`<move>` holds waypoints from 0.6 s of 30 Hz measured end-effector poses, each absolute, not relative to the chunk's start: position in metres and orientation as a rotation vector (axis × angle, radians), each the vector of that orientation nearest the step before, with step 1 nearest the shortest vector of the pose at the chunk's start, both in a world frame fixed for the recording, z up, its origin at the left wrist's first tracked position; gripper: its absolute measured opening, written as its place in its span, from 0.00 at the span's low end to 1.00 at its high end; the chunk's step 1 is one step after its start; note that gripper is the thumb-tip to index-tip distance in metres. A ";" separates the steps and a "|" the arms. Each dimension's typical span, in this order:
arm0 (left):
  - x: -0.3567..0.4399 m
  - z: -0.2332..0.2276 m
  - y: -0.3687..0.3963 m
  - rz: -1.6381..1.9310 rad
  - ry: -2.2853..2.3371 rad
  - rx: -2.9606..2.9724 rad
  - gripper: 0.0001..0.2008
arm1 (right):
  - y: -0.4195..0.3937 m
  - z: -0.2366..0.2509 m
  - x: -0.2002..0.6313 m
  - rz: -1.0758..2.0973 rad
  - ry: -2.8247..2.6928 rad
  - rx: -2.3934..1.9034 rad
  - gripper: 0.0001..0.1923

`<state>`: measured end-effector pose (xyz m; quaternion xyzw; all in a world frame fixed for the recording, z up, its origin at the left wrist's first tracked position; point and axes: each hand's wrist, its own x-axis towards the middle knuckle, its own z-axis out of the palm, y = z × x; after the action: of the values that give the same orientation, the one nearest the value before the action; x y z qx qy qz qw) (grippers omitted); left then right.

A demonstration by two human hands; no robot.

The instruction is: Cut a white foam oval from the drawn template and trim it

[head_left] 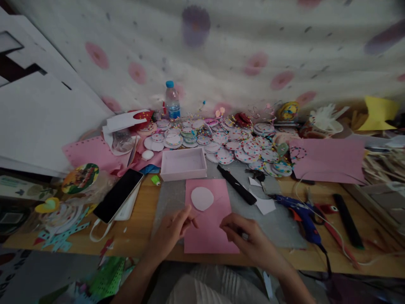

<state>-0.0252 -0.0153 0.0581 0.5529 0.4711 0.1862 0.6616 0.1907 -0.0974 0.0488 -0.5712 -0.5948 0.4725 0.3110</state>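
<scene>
Your left hand (172,231) rests on the left edge of the pink sheet (210,230), fingers pinched together, though you cannot tell whether that grip has the sheet's edge or something thin between the fingertips. Your right hand (245,236) sits at the sheet's right edge with its fingers curled in; what that grip contains is hidden. The pink sheet lies flat on a grey mat (278,230) at the front of the worktop (139,228), and 1 pale round cutout (202,198) lies on its upper part. Just behind it stands a shallow pink box (183,164). A black knife (236,184) lies to the right, a blue glue gun (300,213) further right, and a phone (118,195) to the left.
</scene>
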 end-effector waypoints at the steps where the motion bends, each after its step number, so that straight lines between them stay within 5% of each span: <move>1: -0.026 0.057 -0.015 0.447 1.075 1.231 0.28 | -0.098 0.049 0.193 1.256 -1.583 -1.516 0.08; 18: -0.006 0.067 -0.032 0.463 1.059 1.474 0.23 | -0.079 0.045 0.165 1.478 -1.337 -1.294 0.11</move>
<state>-0.0063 -0.0319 0.0671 0.6340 0.4553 0.1991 0.5926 0.1646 -0.0789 0.0453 -0.5050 -0.5221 0.5769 0.3735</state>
